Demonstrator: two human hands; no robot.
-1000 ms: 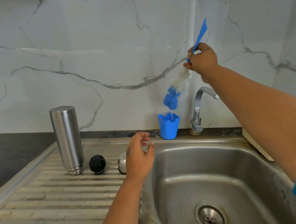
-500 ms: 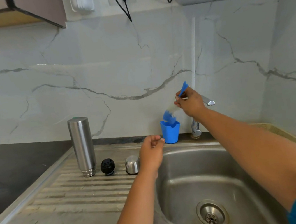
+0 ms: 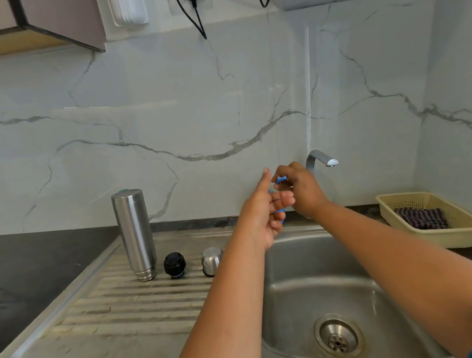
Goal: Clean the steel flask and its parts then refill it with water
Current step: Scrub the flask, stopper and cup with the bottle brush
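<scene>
3 flask parts drain at the ribbed steel drainboard (image 3: 102, 313) far edge; right hand (image 3: 302, 191) pinches blue brush handle (image 3: 281, 179), left hand (image 3: 259, 220) loose, holding nothing.

One head-worn camera looks forward and slightly down from the bench's (image 3: 6, 269) front edge, close above the sink (image 3: 315, 264), facing the marble wall (image 3: 189, 109) behind it; no second view.

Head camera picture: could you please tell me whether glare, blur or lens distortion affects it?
Head view: wide-angle bending bows the drainboard edges and tilts the steel flask; soft glare streaks the marble wall and the tap; the flask, black stopper and steel cap look sharp; the fingers are slightly smeared.
</scene>
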